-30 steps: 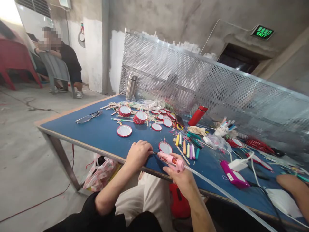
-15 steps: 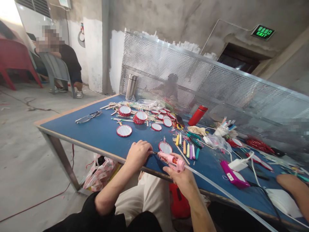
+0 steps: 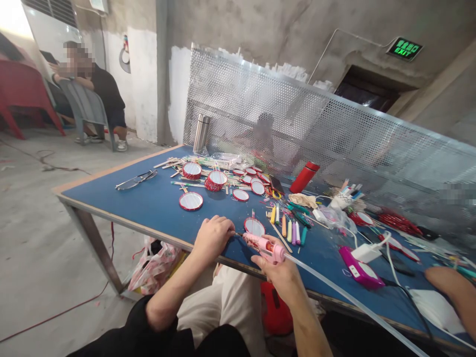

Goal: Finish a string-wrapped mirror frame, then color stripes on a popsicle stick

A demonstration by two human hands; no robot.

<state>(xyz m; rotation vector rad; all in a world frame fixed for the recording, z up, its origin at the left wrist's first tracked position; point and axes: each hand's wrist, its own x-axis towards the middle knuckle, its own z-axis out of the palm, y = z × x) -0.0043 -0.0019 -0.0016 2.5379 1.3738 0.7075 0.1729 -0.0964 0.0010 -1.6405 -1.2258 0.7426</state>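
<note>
My right hand [image 3: 277,260] is closed round a pink glue gun [image 3: 262,247], whose nozzle points left. A long clear glue stick [image 3: 342,292] runs out of its back end toward the lower right. My left hand [image 3: 215,235] is closed at the table's front edge, just left of the nozzle tip. Its fingertips pinch something small that I cannot make out. Right behind the nozzle lies a round, red-rimmed white disc [image 3: 255,226]. Another such disc [image 3: 191,201] rests farther left on the blue table [image 3: 156,213].
Several red-rimmed discs [image 3: 217,179] and wooden sticks lie at the back. Glasses [image 3: 136,180], a steel flask [image 3: 202,134], a red flask [image 3: 305,177], coloured markers [image 3: 289,231] and a purple power strip [image 3: 360,268] are on the table. A perforated metal screen [image 3: 297,124] stands behind. Another person's arm [image 3: 451,292] reaches in at right.
My hands and the glue gun stay almost still. In the background, the seated person's head and arm have shifted slightly.
</note>
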